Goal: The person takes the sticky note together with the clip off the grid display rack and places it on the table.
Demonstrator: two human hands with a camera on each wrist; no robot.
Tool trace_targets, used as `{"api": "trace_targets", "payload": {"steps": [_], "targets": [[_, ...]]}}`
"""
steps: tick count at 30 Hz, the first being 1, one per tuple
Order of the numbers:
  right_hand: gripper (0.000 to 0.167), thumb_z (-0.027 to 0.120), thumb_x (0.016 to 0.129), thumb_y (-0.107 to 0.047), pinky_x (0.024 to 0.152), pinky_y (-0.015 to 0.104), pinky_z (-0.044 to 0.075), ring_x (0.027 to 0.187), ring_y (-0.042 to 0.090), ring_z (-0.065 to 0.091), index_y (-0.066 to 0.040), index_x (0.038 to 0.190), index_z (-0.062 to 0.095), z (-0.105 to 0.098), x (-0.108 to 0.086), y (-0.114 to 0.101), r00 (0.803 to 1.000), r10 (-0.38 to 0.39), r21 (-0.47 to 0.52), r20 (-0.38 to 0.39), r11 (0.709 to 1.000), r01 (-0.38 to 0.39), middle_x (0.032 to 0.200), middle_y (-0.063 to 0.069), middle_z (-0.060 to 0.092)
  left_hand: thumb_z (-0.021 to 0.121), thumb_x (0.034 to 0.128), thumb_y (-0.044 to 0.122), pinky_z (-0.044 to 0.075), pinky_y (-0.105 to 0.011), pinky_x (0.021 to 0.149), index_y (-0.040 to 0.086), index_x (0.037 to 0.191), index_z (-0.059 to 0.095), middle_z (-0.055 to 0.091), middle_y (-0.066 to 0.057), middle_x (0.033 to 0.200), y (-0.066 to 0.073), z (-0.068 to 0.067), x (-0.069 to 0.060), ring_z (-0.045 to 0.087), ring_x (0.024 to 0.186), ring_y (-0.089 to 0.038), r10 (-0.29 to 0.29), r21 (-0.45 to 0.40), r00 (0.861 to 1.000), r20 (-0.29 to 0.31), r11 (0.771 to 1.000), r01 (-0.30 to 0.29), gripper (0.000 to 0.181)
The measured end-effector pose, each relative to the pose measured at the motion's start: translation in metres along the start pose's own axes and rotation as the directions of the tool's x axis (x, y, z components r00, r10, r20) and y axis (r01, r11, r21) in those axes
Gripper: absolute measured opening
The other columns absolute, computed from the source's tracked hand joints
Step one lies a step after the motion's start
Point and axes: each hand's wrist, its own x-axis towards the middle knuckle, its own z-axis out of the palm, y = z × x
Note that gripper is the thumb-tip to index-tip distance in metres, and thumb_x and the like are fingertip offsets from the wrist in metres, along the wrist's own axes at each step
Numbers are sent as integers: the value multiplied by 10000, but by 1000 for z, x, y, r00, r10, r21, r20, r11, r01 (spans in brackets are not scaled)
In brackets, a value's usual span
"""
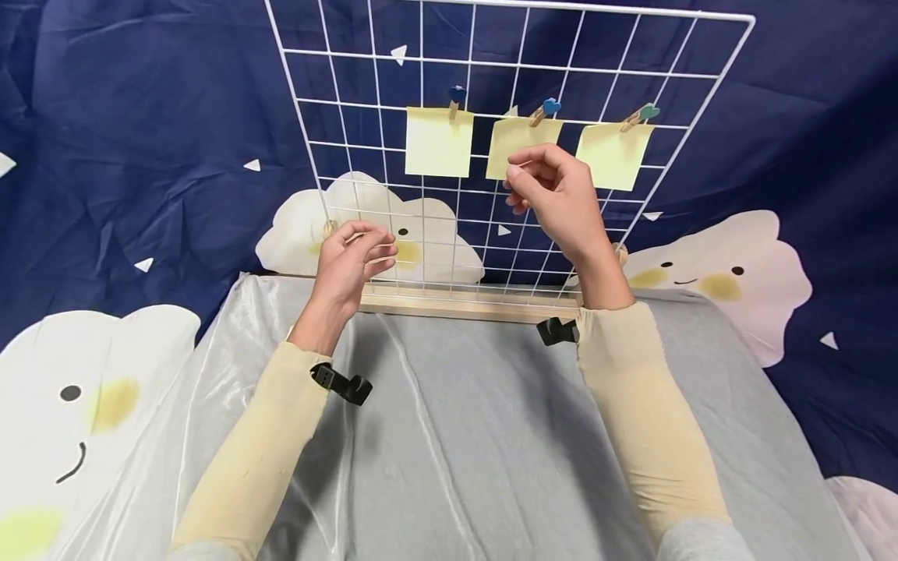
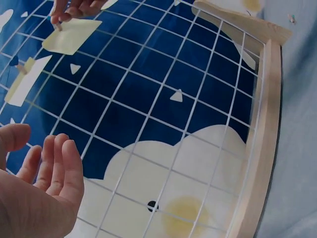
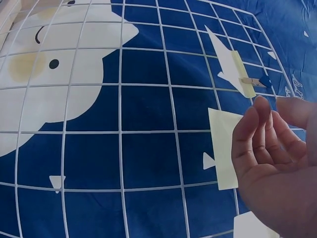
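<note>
Three pale yellow sticky notes hang on a white wire grid (image 1: 472,62): a left note (image 1: 438,144), a middle note (image 1: 507,140) and a right note (image 1: 612,160). Small wooden clothespins with hearts hold them: a dark blue one (image 1: 457,95), a brighter blue one (image 1: 550,107) and a green one (image 1: 648,112). My right hand (image 1: 557,199) hovers before the middle note, partly covering it, its fingers loosely bent and nothing between them. Lower left, my left hand (image 1: 354,257) is held up in front of the grid, empty, with relaxed fingers.
A wooden base bar (image 1: 470,304) runs along the grid's foot. Grey cloth (image 1: 456,436) covers the table. Behind hangs a dark blue curtain (image 1: 168,101) printed with clouds and triangles. Each wrist wears a black camera strap, including the left strap (image 1: 340,383).
</note>
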Motion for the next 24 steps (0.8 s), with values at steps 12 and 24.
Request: {"api": "trace_targets", "payload": {"steps": [12, 24], "targets": [[219, 671, 984, -94, 640, 267, 558, 698, 242, 629, 63, 1135, 648, 2, 9, -3, 999, -46, -33, 9, 998, 46, 869, 161, 663, 696, 953, 85, 611, -276, 772, 69, 1000, 607, 697, -87, 931, 12, 20, 8, 689, 809, -188, 8, 7, 1000, 26, 1000, -8, 102], [174, 683, 969, -74, 591, 248, 527, 693, 269, 630, 33, 1105, 665, 6, 18, -12, 1000, -12, -30, 7, 999, 12, 835, 100, 669, 694, 951, 69, 611, -269, 738, 74, 985, 618, 695, -84, 908, 14, 29, 12, 688, 787, -182, 7, -14, 1000, 25, 1000, -6, 83]]}}
